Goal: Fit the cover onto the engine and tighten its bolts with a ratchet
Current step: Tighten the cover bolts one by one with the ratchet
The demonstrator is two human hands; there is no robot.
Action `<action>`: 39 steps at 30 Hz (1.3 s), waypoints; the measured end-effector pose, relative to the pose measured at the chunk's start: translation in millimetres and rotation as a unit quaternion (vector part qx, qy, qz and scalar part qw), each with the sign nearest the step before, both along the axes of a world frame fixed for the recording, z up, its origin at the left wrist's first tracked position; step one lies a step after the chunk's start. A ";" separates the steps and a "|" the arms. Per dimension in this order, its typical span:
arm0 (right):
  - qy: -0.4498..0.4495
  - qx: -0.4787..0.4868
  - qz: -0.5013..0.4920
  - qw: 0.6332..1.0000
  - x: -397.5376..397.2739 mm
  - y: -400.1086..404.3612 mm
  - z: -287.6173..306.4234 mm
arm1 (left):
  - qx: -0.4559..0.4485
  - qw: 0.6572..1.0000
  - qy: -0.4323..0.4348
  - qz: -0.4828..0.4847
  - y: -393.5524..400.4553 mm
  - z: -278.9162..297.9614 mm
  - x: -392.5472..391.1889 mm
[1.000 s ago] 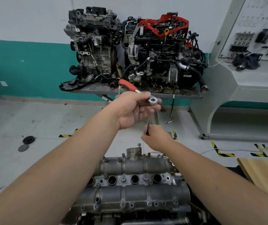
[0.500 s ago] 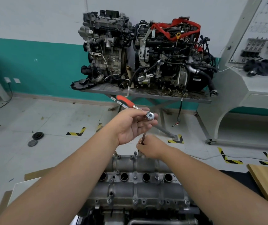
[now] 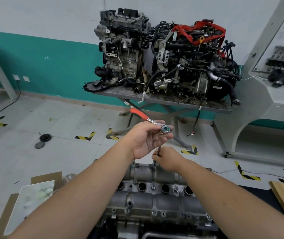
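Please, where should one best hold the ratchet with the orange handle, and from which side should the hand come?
Grip the ratchet by its orange handle, coming from the far left, where that end sticks out free. The handle is long and thick, made for a full wrap. The left hand already holds the metal head end, and the extension bar hangs below toward the right hand.

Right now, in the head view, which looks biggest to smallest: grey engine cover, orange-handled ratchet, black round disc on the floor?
1. Grey engine cover, though nearest the camera.
2. Orange-handled ratchet.
3. Black round disc.
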State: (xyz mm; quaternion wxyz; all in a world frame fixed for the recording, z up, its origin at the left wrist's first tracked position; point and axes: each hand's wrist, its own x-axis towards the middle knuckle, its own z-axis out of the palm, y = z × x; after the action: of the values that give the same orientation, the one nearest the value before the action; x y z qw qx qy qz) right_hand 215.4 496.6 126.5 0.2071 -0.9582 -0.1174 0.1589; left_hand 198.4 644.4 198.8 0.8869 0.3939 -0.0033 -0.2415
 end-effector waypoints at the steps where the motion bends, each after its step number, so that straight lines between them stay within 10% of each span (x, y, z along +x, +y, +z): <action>1: -0.001 0.000 -0.002 1.000 0.6 0.3 -0.6 | 0.001 1.000 -0.002 0.001 -0.5 -0.1 0.6; 20: 0.012 0.020 -0.020 1.000 2.2 3.7 -3.2 | 0.052 0.998 0.041 0.002 -1.2 5.5 13.5; 28: 0.027 0.028 -0.026 0.999 0.9 5.1 -2.1 | 0.263 0.964 0.018 -0.040 -9.8 17.9 25.5; 33: 0.040 0.021 -0.040 0.998 3.8 7.5 -2.1 | 0.521 0.842 -0.135 -0.047 -23.5 33.8 28.3; 39: 0.020 0.007 -0.038 0.999 7.3 8.1 -8.3 | 0.780 0.463 -0.411 -0.088 -41.2 39.4 22.6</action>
State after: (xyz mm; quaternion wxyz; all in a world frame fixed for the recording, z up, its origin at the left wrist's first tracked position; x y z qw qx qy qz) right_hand 222.7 504.7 118.2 0.2215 -0.9572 -0.0780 0.1693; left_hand 220.9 603.2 238.2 0.0807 0.9734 -0.2122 -0.0303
